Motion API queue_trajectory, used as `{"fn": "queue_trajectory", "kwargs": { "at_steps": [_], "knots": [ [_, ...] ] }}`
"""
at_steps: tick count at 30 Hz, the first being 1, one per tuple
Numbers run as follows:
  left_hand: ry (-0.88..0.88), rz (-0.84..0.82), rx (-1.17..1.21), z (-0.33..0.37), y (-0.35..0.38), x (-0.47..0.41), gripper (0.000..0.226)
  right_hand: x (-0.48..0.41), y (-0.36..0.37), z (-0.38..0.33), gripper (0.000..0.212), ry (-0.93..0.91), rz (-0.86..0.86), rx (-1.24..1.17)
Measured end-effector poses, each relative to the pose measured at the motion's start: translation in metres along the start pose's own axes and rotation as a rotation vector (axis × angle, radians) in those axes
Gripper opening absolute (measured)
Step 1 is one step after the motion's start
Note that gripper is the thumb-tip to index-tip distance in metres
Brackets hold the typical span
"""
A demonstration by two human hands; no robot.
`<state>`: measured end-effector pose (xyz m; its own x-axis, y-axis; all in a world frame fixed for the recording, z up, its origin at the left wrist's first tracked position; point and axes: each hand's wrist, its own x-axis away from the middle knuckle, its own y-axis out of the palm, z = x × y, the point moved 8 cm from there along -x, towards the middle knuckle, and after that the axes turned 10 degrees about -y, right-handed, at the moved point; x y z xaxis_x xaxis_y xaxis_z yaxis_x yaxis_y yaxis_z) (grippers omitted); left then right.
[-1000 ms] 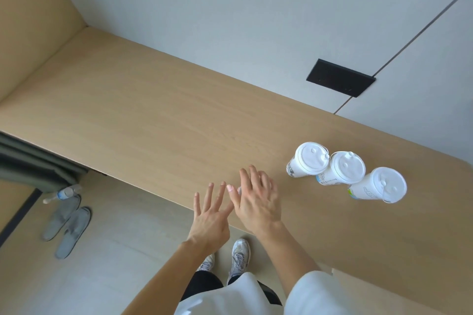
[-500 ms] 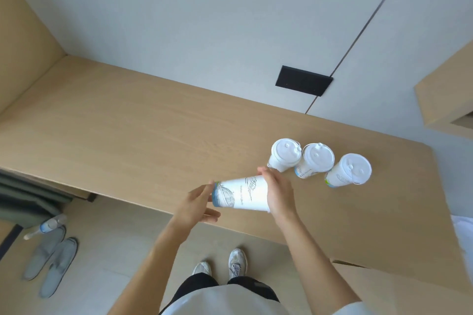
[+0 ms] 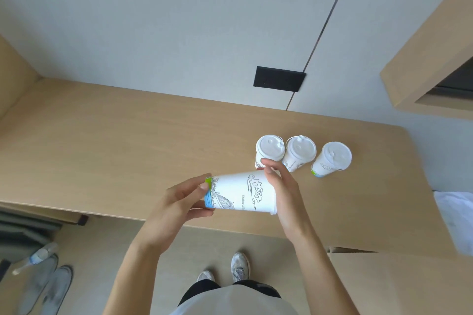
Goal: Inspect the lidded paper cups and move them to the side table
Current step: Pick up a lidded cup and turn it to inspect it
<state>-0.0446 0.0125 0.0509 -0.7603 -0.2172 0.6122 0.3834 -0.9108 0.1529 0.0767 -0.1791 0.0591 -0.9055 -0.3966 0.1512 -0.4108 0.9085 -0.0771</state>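
Note:
I hold a white paper cup (image 3: 240,193) with line drawings on its side, lying sideways above the wooden table (image 3: 107,151). My left hand (image 3: 176,206) grips its bottom end, which has a blue and green band. My right hand (image 3: 284,194) covers its lidded end. Three more lidded cups stand upright in a row behind it: the left cup (image 3: 270,148), the middle cup (image 3: 300,151) and the right cup (image 3: 334,157).
A black panel (image 3: 279,79) is set in the grey wall. A wooden shelf unit (image 3: 432,59) juts out at the upper right. A lower wooden surface (image 3: 399,284) lies at the bottom right. Slippers (image 3: 46,286) and a plastic bottle (image 3: 38,256) lie on the floor at left.
One second ago both hands were empty with fingers spread over the table's front edge. Now they hold a cup sideways between them. The view has shifted right.

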Motion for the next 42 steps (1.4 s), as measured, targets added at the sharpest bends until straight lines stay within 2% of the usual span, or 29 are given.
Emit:
{"fn": "queue_trajectory", "kwargs": {
  "at_steps": [5, 9, 15, 18, 22, 24, 26, 30, 35, 37, 42],
  "knots": [
    [0.030, 0.103, -0.040, 0.008, -0.005, 0.008, 0.038, 0.006, 0.002, -0.006, 0.038, -0.025, 0.000, 0.006],
    [0.084, 0.061, -0.076, 0.013, -0.009, 0.010, 0.041, 0.007, 0.003, -0.006, 0.039, -0.001, 0.016, -0.037],
    [0.083, 0.089, -0.047, 0.017, -0.010, 0.009, 0.035, 0.009, 0.007, -0.014, 0.041, -0.018, 0.045, -0.051],
    [0.128, 0.061, -0.048, 0.022, -0.012, 0.011, 0.044, 0.008, 0.008, -0.015, 0.043, -0.010, 0.041, -0.069],
    [0.080, 0.148, -0.049, 0.022, -0.014, 0.010, 0.037, 0.010, 0.015, -0.016, 0.049, -0.021, 0.020, -0.063],
    [0.107, 0.130, -0.071, 0.023, -0.015, 0.011, 0.030, 0.010, 0.016, -0.017, 0.050, -0.029, 0.030, -0.064],
    [0.133, 0.085, -0.073, 0.025, -0.014, 0.014, 0.035, 0.010, 0.015, -0.018, 0.052, -0.030, 0.043, -0.076],
    [0.078, 0.112, -0.072, 0.025, -0.014, 0.017, 0.032, 0.010, 0.014, -0.019, 0.051, -0.038, 0.070, -0.101],
    [0.108, 0.055, -0.084, 0.026, -0.015, 0.019, 0.047, 0.011, 0.011, -0.013, 0.051, 0.007, 0.092, -0.133],
    [0.092, 0.050, -0.063, 0.026, -0.014, 0.018, 0.044, 0.013, 0.010, -0.012, 0.054, 0.011, 0.104, -0.151],
    [0.126, 0.071, -0.045, 0.028, -0.009, 0.017, 0.041, 0.015, 0.007, -0.011, 0.045, 0.020, 0.119, -0.167]
  ]
}}
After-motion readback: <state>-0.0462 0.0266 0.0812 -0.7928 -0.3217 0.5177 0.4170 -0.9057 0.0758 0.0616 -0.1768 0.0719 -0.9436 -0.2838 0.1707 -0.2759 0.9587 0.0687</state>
